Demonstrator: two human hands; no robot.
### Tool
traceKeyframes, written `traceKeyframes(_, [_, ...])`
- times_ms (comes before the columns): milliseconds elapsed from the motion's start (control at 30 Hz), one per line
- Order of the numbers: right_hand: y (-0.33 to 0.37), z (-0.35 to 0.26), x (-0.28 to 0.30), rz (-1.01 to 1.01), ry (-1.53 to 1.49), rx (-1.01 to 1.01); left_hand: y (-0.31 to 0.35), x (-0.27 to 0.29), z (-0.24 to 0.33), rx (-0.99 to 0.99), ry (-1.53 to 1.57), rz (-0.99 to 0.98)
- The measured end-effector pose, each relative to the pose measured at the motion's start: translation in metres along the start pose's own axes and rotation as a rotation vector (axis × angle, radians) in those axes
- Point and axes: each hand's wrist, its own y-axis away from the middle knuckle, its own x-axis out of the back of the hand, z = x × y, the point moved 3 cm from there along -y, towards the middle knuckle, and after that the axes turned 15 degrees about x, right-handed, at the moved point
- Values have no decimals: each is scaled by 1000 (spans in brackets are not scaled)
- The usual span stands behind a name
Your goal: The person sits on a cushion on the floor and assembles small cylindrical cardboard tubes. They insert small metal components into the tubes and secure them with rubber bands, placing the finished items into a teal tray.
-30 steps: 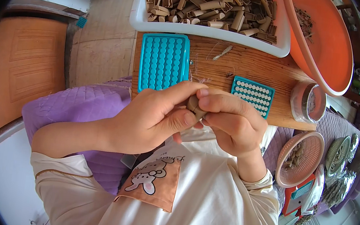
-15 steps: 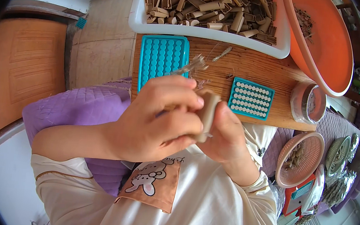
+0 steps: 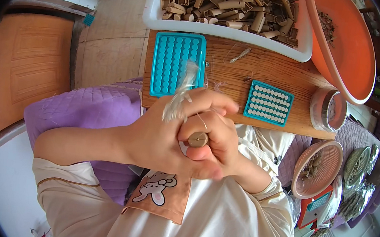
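In front of my chest both hands are pressed together. My right hand curls round a small brown cylinder, whose round end with a centre dot faces up between the fingers. A thin thread runs from that end over the right index finger. My left hand wraps against the right from the left side, its thumb below the cylinder and its fingers partly hidden behind. A bundle of clear, wispy strands sticks up from the left hand, somewhat blurred; where it is gripped is hidden.
On the wooden table lie a teal tray with round wells and a smaller teal tray of white discs. Beyond stands a white bin of brown half-shells. An orange basin, a clear tub and a pink basket are at right.
The cylinder has turned from lying sideways between my fingers to end-up in my right fist. My left hand has moved in against the right. The view has shifted slightly.
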Motion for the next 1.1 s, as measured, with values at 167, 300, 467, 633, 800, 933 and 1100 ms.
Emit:
traceKeyframes(167, [3, 5, -7, 47, 184, 124, 1, -3, -1, -170, 43, 219])
traceKeyframes(300, [5, 8, -5, 54, 194, 122, 0, -2, -4, -120, -28, 235])
traceKeyframes(467, [1, 30, 12, 113, -28, -20, -7, 7, -14, -11, 45, 248])
traceKeyframes(633, [9, 37, 31, 466, -874, -135, -9, 17, -6, -381, -647, 553])
traceKeyframes(800, [19, 32, 25, 440, -766, -227, -5, 23, 4, -437, -914, 603])
traceKeyframes(933, [24, 38, 15, 426, -756, -271, -4, 20, 5, -523, -995, 652])
traceKeyframes(1100, [30, 39, 3, 446, -835, -341, -3, 17, 4, -575, -1015, 626])
